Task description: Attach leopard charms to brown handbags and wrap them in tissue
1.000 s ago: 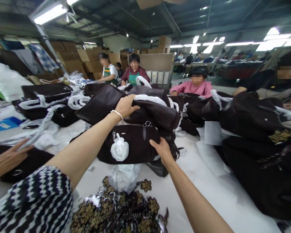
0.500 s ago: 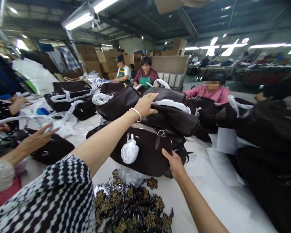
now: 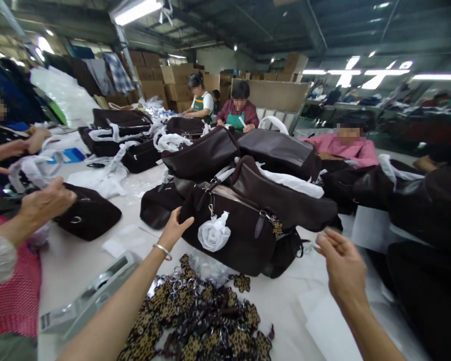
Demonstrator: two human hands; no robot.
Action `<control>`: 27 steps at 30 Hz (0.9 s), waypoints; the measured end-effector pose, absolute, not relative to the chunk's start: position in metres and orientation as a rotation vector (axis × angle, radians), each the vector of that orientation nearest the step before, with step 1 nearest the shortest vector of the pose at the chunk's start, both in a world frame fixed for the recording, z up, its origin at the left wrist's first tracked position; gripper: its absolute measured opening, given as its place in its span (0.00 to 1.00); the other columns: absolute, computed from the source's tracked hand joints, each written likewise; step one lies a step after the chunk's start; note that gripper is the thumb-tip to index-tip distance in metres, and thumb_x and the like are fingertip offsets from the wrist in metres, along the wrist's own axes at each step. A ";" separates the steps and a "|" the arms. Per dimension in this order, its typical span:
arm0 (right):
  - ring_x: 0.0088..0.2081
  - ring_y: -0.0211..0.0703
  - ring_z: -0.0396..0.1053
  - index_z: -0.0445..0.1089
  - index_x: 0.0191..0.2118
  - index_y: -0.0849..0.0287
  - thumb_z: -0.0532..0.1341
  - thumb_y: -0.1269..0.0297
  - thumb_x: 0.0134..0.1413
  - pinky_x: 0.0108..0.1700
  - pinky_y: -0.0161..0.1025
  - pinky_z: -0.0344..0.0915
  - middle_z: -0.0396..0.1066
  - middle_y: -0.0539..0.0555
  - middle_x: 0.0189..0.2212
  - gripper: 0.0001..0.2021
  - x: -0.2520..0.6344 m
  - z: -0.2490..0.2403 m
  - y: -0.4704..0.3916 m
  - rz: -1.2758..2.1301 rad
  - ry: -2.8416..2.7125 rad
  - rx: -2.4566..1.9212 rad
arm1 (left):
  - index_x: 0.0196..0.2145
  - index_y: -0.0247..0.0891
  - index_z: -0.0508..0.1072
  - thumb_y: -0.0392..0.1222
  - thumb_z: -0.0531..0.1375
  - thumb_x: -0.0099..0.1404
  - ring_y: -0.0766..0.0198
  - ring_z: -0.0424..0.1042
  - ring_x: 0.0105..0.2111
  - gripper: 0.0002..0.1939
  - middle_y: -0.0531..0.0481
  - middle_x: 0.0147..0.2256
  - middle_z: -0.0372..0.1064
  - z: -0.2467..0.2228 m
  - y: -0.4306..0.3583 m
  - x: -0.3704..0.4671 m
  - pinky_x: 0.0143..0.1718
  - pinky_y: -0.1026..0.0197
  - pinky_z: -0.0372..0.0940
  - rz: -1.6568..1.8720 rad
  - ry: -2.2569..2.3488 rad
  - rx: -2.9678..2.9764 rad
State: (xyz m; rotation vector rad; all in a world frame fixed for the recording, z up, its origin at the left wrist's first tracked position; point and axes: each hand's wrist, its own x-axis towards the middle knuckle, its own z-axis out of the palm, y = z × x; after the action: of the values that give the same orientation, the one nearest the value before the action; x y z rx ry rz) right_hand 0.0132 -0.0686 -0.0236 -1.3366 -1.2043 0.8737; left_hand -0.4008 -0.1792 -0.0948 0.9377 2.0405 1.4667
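A dark brown bag [image 3: 244, 245] lies in front of me, with a white wrapped rose-shaped piece [image 3: 214, 233] hanging on its front and a leopard-print flower charm [image 3: 277, 229] near its right strap. My left hand [image 3: 175, 228] touches the bag's left end, thumb and fingers apart. To the right of the bag is my right hand [image 3: 340, 260], raised, its fingers curled and pressed together; whatever it may hold is too small to make out. Nearer to me lies a pile of leopard-print flower charms [image 3: 206, 321] with metal rings.
More dark bags [image 3: 278, 150] are heaped behind. A grey tape dispenser [image 3: 93, 296] stands at the left front. A co-worker's hand [image 3: 47, 203] is at a bag on the left. White sheets [image 3: 323, 321] lie at right; several people sit around.
My left hand has come back from the heap to the near bag's left end. My right hand has let go of the bag and moved right. The charm now shows by the strap.
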 end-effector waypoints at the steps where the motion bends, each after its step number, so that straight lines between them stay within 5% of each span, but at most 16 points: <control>1: 0.36 0.45 0.72 0.69 0.49 0.61 0.67 0.50 0.46 0.41 0.46 0.72 0.73 0.55 0.36 0.27 0.012 -0.015 -0.070 0.839 -1.249 -1.310 | 0.57 0.36 0.60 0.54 0.65 0.56 0.53 0.68 0.54 0.36 0.37 0.55 0.67 -0.097 -0.174 -0.404 0.54 0.53 0.65 1.450 2.009 0.906; 6: 0.48 0.53 0.68 0.58 0.61 0.58 0.65 0.51 0.50 0.49 0.53 0.68 0.67 0.62 0.51 0.34 -0.023 0.023 -0.066 0.402 -1.705 -1.207 | 0.46 0.34 0.70 0.55 0.68 0.49 0.50 0.75 0.43 0.31 0.41 0.42 0.76 -0.093 -0.154 -0.420 0.44 0.53 0.70 1.351 2.010 0.852; 11: 0.63 0.62 0.50 0.55 0.64 0.58 0.64 0.52 0.52 0.63 0.60 0.46 0.55 0.64 0.63 0.35 -0.053 0.019 -0.034 -0.262 -2.116 -1.278 | 0.37 0.36 0.73 0.54 0.67 0.48 0.50 0.76 0.36 0.23 0.45 0.33 0.77 -0.097 -0.151 -0.430 0.36 0.53 0.70 1.291 2.079 0.871; 15: 0.56 0.58 0.61 0.56 0.63 0.57 0.61 0.52 0.56 0.58 0.55 0.55 0.65 0.61 0.57 0.32 -0.055 -0.010 -0.018 -0.121 -2.302 -1.440 | 0.40 0.36 0.71 0.55 0.66 0.50 0.48 0.75 0.39 0.24 0.43 0.35 0.76 -0.101 -0.157 -0.423 0.41 0.52 0.68 1.261 2.190 0.917; 19: 0.56 0.58 0.62 0.57 0.62 0.59 0.57 0.52 0.58 0.56 0.51 0.59 0.65 0.62 0.57 0.29 -0.053 -0.024 -0.019 -0.066 -2.303 -1.461 | 0.45 0.37 0.69 0.54 0.64 0.52 0.49 0.74 0.42 0.26 0.42 0.40 0.74 -0.099 -0.163 -0.412 0.45 0.53 0.66 1.269 2.243 0.965; 27: 0.52 0.57 0.67 0.61 0.60 0.60 0.58 0.50 0.57 0.51 0.49 0.63 0.68 0.63 0.53 0.28 -0.051 -0.010 -0.019 -0.086 -2.353 -1.536 | 0.36 0.37 0.71 0.55 0.60 0.56 0.52 0.73 0.37 0.18 0.46 0.34 0.74 -0.078 -0.174 -0.410 0.39 0.55 0.66 1.300 2.238 1.031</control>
State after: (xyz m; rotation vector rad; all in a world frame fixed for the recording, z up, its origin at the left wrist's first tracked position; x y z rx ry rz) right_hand -0.0511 -0.0194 -0.0096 -1.5357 -2.3529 -0.0860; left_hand -0.4105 -0.1741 -0.0785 1.0311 2.2379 1.3001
